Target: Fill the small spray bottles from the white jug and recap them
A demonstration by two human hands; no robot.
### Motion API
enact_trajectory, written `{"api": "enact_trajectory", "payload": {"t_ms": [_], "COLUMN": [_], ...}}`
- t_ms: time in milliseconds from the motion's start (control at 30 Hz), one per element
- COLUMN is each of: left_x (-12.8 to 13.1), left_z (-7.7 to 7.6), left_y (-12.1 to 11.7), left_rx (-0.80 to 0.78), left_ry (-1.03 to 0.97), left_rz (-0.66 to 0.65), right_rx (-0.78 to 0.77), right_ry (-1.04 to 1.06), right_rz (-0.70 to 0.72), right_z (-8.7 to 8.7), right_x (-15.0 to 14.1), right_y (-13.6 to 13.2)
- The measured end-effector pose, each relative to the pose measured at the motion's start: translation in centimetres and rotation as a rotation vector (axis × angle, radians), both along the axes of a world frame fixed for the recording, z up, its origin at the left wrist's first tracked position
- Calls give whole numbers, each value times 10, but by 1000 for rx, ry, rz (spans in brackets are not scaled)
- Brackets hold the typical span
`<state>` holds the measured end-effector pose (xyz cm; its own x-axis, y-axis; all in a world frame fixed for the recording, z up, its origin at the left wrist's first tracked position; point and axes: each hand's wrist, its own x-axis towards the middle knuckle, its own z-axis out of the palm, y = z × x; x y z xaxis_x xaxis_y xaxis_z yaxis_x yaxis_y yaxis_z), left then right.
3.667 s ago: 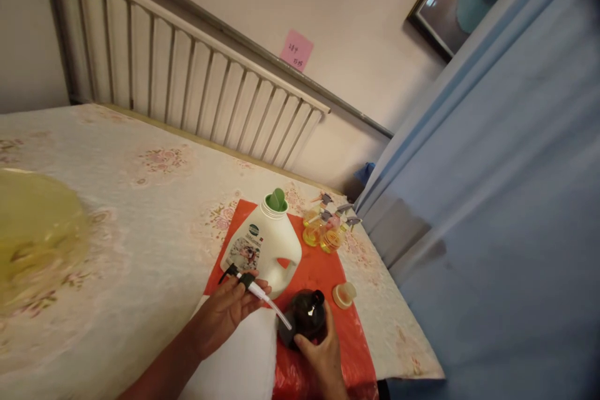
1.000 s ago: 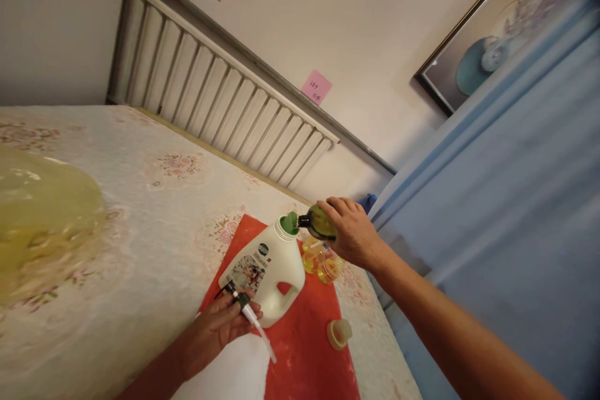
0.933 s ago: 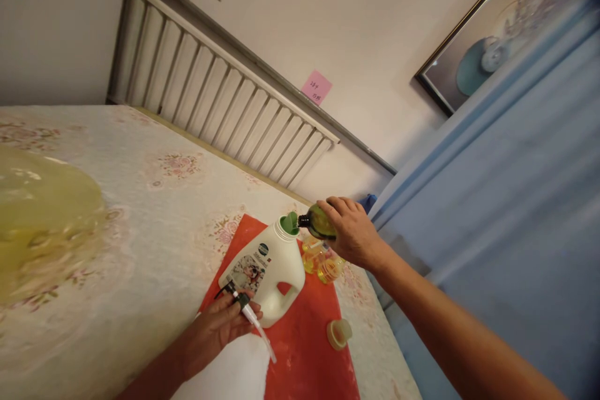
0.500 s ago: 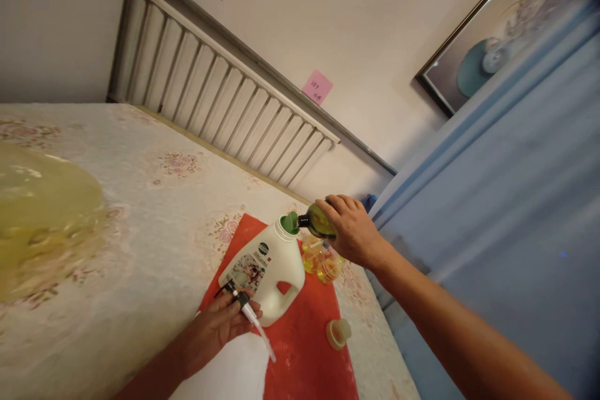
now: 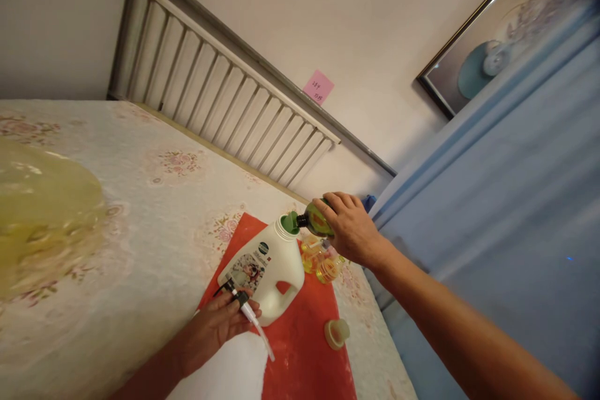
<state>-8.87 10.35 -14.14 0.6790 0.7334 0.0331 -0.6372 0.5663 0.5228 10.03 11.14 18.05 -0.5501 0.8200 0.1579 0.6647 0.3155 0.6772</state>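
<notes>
My right hand (image 5: pixel 349 228) grips a dark bottle (image 5: pixel 315 221) tipped on its side. The bottle's mouth meets the green spout of a white detergent jug (image 5: pixel 267 265), which stands on a red mat (image 5: pixel 304 337). My left hand (image 5: pixel 213 328) rests beside the jug's base. It holds a black pump head with a white tube (image 5: pixel 248 315), and the tube points down over a white cloth (image 5: pixel 229 372).
Small bottles of yellow liquid (image 5: pixel 323 261) stand behind the jug. A loose pale cap (image 5: pixel 336 332) lies on the mat's right side. A floral cover (image 5: pixel 140 212) spreads to the left, a slatted headboard (image 5: pixel 225 112) behind, a blue curtain (image 5: pixel 492 212) on the right.
My right hand lifted the dark bottle from the mat's near edge and tipped it to the jug's spout. Over the last second the pose has held. My left hand stayed put.
</notes>
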Motion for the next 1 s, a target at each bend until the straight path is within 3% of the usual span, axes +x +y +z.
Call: {"api": "enact_trajectory", "payload": {"t_ms": [1000], "left_x": [-1], "left_z": [3], "left_y": [-2], "left_rx": [-16], "left_ry": [1], "left_rz": [2], "right_rx": [-27], "right_ry": [-189], "right_rz": [80], "right_z": [7], "right_x": [-24], "right_y": [-3]}}
